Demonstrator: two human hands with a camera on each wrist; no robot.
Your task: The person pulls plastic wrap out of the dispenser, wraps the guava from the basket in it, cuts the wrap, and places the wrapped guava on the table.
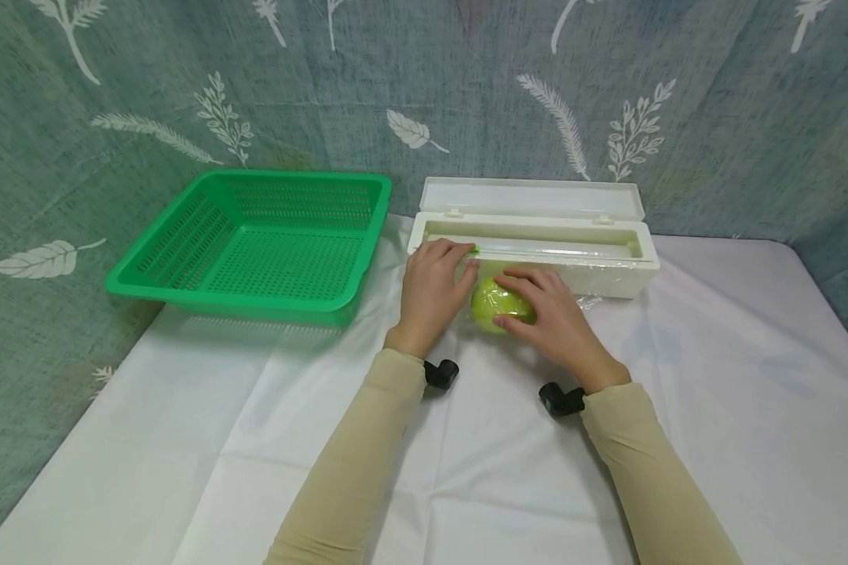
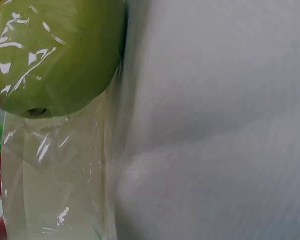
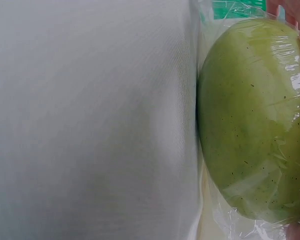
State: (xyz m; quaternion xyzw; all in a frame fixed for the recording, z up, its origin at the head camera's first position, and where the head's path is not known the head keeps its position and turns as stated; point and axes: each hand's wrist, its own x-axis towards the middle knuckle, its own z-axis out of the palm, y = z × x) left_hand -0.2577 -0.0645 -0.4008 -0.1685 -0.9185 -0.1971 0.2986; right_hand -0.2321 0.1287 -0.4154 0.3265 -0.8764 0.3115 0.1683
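A rounded green fruit (image 1: 491, 310) with small dark specks is covered in shiny clear cling film. My right hand (image 1: 554, 322) grips it from the right, with thumb and fingers apart around it. In the right wrist view the fruit (image 3: 255, 120) rests against the white cloth. My left hand (image 1: 434, 282) reaches over the left end of the cream cling film dispenser (image 1: 601, 278). Its fingertips are at a small green tab (image 1: 476, 249) on the dispenser's edge, and the thumb stays apart from it. Film (image 2: 55, 165) stretches between fruit and dispenser in the left wrist view.
A green plastic basket (image 1: 247, 298) stands to the left of the dispenser. The dispenser's lid (image 1: 530, 196) is raised at the back, showing the film roll (image 1: 558, 247) inside. White cloth (image 1: 502, 486) covers the table, and a leaf-patterned curtain (image 1: 466, 133) hangs behind.
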